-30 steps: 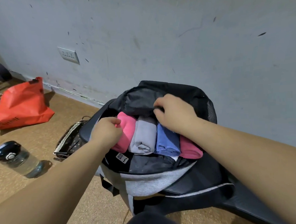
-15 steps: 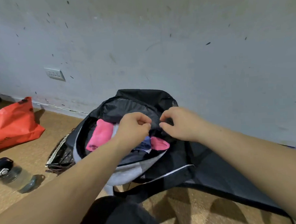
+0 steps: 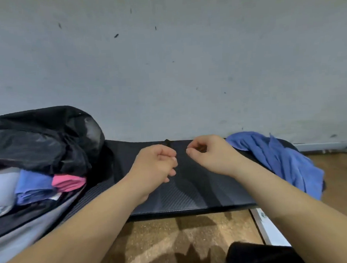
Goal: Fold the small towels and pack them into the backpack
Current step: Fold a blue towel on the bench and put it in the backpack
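Observation:
The black and grey backpack [image 3: 48,138] lies open at the left. Folded towels sit in its mouth side by side: a pale grey one [image 3: 2,188], a blue one [image 3: 33,185] and a pink one [image 3: 68,182]. A loose, unfolded blue towel [image 3: 280,160] lies crumpled on the right end of the black mat [image 3: 192,192]. My left hand [image 3: 156,164] and my right hand [image 3: 210,153] hover close together over the middle of the mat. Both have curled fingers and hold nothing, and neither touches the backpack or the loose towel.
The grey wall runs right behind the mat. Brown cork floor lies in front of it. A white strip [image 3: 268,227] lies on the floor at lower right, beside a dark shape [image 3: 255,255] at the bottom edge.
Both hands let go of the backpack's opening and moved right over the mat. The view swung right, so the backpack is now at the left and the loose blue towel has come into view.

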Demonstrator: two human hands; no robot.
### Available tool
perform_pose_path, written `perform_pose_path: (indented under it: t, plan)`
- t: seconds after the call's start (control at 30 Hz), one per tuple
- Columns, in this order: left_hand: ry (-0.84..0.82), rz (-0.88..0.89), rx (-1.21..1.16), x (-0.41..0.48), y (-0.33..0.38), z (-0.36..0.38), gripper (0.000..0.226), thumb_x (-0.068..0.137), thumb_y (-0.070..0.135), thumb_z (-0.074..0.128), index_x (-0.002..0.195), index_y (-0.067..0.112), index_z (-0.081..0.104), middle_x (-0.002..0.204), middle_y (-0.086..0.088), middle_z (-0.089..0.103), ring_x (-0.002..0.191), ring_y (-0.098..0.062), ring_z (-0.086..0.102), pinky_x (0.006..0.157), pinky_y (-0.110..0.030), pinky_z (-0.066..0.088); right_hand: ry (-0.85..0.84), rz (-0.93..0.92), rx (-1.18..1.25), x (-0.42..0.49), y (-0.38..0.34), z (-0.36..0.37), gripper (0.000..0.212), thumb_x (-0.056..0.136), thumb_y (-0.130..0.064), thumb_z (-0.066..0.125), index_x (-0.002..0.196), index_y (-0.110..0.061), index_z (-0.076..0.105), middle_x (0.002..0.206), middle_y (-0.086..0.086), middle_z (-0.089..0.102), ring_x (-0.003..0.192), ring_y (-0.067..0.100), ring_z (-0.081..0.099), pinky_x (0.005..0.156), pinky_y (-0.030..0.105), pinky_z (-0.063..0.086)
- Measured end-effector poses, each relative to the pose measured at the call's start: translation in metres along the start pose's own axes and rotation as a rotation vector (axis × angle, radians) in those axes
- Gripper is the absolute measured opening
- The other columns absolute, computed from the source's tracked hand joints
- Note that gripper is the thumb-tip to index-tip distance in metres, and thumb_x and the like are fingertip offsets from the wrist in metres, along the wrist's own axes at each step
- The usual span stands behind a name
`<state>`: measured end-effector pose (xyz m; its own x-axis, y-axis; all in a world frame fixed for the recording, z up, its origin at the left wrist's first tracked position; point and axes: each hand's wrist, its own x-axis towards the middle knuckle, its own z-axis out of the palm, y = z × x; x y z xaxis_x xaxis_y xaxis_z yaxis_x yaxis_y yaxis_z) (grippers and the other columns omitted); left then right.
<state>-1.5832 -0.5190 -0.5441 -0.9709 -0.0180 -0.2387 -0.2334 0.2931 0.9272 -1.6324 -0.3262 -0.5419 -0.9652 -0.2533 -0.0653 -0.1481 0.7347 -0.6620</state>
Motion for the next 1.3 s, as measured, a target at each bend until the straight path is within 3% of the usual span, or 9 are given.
perform_pose_path:
  t: [0.2,0.3,0.37,0.47,0.6,0.83,1.1,1.2,1.3]
  plan:
    - [-0.106,0.054,0.072,0.031,0.014,0.047,0.011,0.098,0.02,0.069,0.106,0.027,0.071,0.099,0.002,0.077,0.081,-0.01,0.076,0.068,-0.024,0.061,0.348,0.307,-0.157,-0.006,0.112,-0.045,0.024,0.093,-0.026,0.06,0.072,-0.02,0.052,0.063,-0.007,0.052,0.061,0.016,0.052,0.058,0.034,0.043]
    - [-0.139,0.077,0.081,0.038,0.018,0.07,0.011,0.098,0.02,0.069,0.106,0.027,0.071,0.095,0.004,0.076,0.078,-0.008,0.077,0.075,-0.027,0.062,0.476,0.459,-0.243,-0.012,0.156,-0.067,0.011,0.09,-0.028,0.061,0.093,-0.018,0.064,0.094,0.01,0.067,0.089,0.033,0.062,0.073,0.043,0.053]
    - [-0.148,0.078,0.093,0.041,0.019,0.08,0.012,0.098,0.021,0.068,0.107,0.029,0.071,0.094,0.006,0.076,0.077,-0.006,0.077,0.079,-0.029,0.063,0.498,0.566,-0.257,-0.016,0.185,-0.074,0.035,0.093,-0.032,0.062,0.12,-0.01,0.063,0.118,0.018,0.066,0.106,0.04,0.061,0.081,0.044,0.052]
    - [-0.137,0.07,0.131,0.043,0.018,0.084,0.014,0.098,0.022,0.068,0.108,0.031,0.071,0.095,0.008,0.075,0.077,-0.004,0.076,0.082,-0.032,0.063,0.531,0.665,-0.061,-0.024,0.213,-0.076,0.033,0.097,-0.031,0.061,0.109,0.0,0.064,0.1,0.019,0.071,0.095,0.04,0.065,0.077,0.04,0.048]
    - [-0.129,0.059,0.169,0.041,0.015,0.081,0.014,0.099,0.021,0.067,0.107,0.031,0.071,0.096,0.007,0.076,0.077,-0.004,0.076,0.083,-0.032,0.063,0.559,0.697,0.022,-0.026,0.23,-0.077,0.027,0.095,-0.013,0.057,0.07,-0.002,0.054,0.062,0.014,0.052,0.06,0.029,0.047,0.057,0.035,0.037]
    - [-0.093,0.054,0.202,0.032,0.016,0.072,0.013,0.098,0.02,0.067,0.107,0.029,0.072,0.095,0.006,0.076,0.076,-0.004,0.076,0.081,-0.03,0.063,0.746,0.35,0.302,-0.016,0.151,-0.094,0.012,0.101,-0.02,0.056,0.093,-0.013,0.056,0.074,0.002,0.057,0.063,0.014,0.05,0.056,0.021,0.04]
    - [-0.142,0.147,-0.037,0.023,0.024,0.065,0.061,0.08,0.04,0.088,0.133,0.035,0.059,0.119,0.014,0.073,0.101,-0.004,0.075,0.091,-0.029,0.059,0.375,0.045,0.895,-0.024,0.019,-0.041,0.001,0.104,-0.02,0.061,0.104,-0.02,0.062,0.087,0.005,0.063,0.082,0.012,0.057,0.078,0.026,0.047]
    - [-0.026,0.178,-0.137,0.025,0.024,0.065,0.028,0.088,0.016,0.082,0.113,0.022,0.069,0.103,0.002,0.081,0.091,-0.008,0.078,0.081,-0.025,0.06,0.146,0.002,0.97,-0.022,0.001,-0.021,0.007,0.104,-0.013,0.061,0.107,-0.011,0.067,0.092,0.015,0.065,0.086,0.017,0.061,0.08,0.027,0.054]
    - [0.134,0.172,-0.05,0.028,0.022,0.051,0.012,0.097,0.006,0.063,0.095,0.016,0.071,0.075,0.009,0.076,0.074,-0.001,0.072,0.064,-0.015,0.053,0.202,0.102,0.699,-0.014,0.014,-0.022,0.014,0.101,-0.024,0.064,0.101,-0.015,0.075,0.099,0.009,0.076,0.092,0.016,0.071,0.091,0.039,0.06]
